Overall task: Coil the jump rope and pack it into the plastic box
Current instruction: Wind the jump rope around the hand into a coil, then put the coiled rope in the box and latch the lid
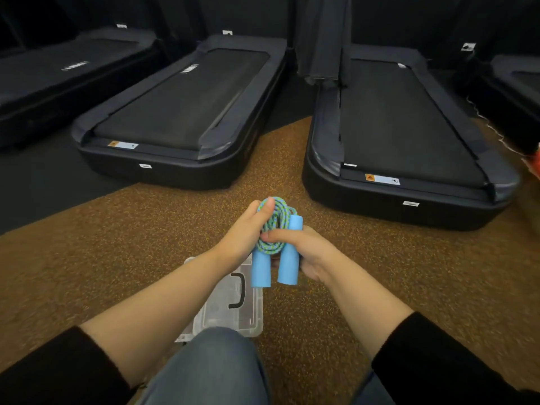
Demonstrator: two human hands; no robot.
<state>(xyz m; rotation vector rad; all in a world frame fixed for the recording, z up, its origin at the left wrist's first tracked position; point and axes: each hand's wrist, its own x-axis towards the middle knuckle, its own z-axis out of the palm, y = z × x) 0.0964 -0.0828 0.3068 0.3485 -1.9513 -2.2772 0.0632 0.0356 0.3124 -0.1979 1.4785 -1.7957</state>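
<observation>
The jump rope [276,226] has a blue-green braided cord wound into a tight coil and two light blue foam handles [288,267] that hang side by side. My left hand [248,232] grips the coil from the left, thumb over its top. My right hand [306,249] holds the right handle and the coil's lower part. I hold the bundle in the air just beyond the clear plastic box [251,323], which lies on the floor with its lid shut and a black handle [238,290] on top. My left forearm and knee hide part of the box.
Two black treadmills [187,112] [409,135] lie flat ahead on the brown speckled floor [117,244], with others at the far left and right. A dark curtain [321,39] hangs between them. My jeans-clad knee [210,366] is at the bottom.
</observation>
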